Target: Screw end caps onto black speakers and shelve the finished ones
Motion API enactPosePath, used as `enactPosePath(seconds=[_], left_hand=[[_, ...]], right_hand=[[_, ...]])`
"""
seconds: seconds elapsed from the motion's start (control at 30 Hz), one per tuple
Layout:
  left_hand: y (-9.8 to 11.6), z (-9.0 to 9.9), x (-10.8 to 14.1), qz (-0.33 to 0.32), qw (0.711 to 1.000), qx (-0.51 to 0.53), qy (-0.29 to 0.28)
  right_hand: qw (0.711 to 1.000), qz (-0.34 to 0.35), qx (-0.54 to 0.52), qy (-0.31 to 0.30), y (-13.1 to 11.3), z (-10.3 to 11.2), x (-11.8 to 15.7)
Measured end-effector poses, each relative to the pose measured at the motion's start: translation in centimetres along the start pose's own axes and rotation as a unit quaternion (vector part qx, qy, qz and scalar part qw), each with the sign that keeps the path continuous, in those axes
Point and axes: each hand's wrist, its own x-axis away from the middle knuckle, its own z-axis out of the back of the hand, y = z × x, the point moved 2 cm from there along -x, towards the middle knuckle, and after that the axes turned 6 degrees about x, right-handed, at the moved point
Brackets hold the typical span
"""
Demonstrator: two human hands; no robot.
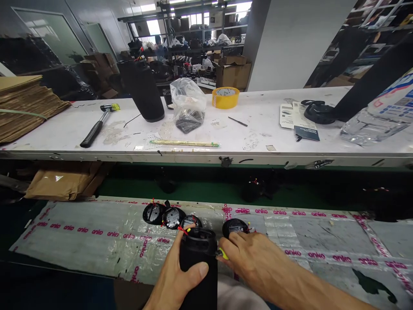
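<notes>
My left hand (176, 275) is wrapped around a black cylindrical speaker body (198, 275), held upright with its open, hollowed end up. Red and yellow wires (184, 230) stick out at its top left rim. My right hand (247, 258) pinches a small yellow-handled tool (222, 253) against the right side of the rim; its tip is too small to make out. Just behind my right hand lies a round black part (234, 226) with wires. Several similar round black parts (173, 217) lie in a row behind the speaker body, one partly hidden by it.
The lower bench (80, 245) is covered with taped film. On the white shelf (258, 133) stand another black speaker body (142, 92), a bagged part (189, 105), a yellow tape roll (225, 98), a hammer (96, 127) and a plastic bottle (377, 114). Cardboard sheets (26, 107) are stacked left.
</notes>
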Motion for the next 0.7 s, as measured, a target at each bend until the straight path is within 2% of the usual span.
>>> enactPosePath(seconds=[0.07,0.2,0.3,0.4,0.5,0.53,0.6,0.7], left_hand=[[0.2,-0.1,0.1,-0.002,1.000,-0.023,0.011],[0.2,-0.4,0.1,0.003,0.999,-0.037,-0.015],[0.1,-0.3,0.0,0.003,0.998,-0.063,-0.009],[0.1,-0.3,-0.2,-0.007,0.998,-0.059,-0.018],[-0.1,-0.2,-0.4,-0.007,1.000,-0.017,-0.026],[-0.3,-0.2,-0.4,0.001,1.000,0.005,-0.028],[-0.9,-0.1,-0.4,0.030,0.996,0.069,-0.037],[-1.9,0.2,-0.3,0.084,0.982,0.164,-0.033]], right_hand=[[1.000,-0.003,0.020,-0.009,-0.3,0.1,0.1],[0.998,-0.001,0.041,-0.040,-0.5,0.4,0.2],[0.995,0.016,0.059,-0.074,-0.4,0.4,0.2],[0.998,0.020,0.044,-0.045,-0.5,0.2,0.2],[0.999,-0.013,0.034,-0.010,-0.7,-0.5,0.2],[1.000,-0.024,0.014,-0.002,-0.7,-0.7,0.1],[0.994,-0.066,-0.090,0.013,-0.5,-1.0,0.1],[0.943,-0.178,-0.277,0.044,0.4,-0.9,0.4]])
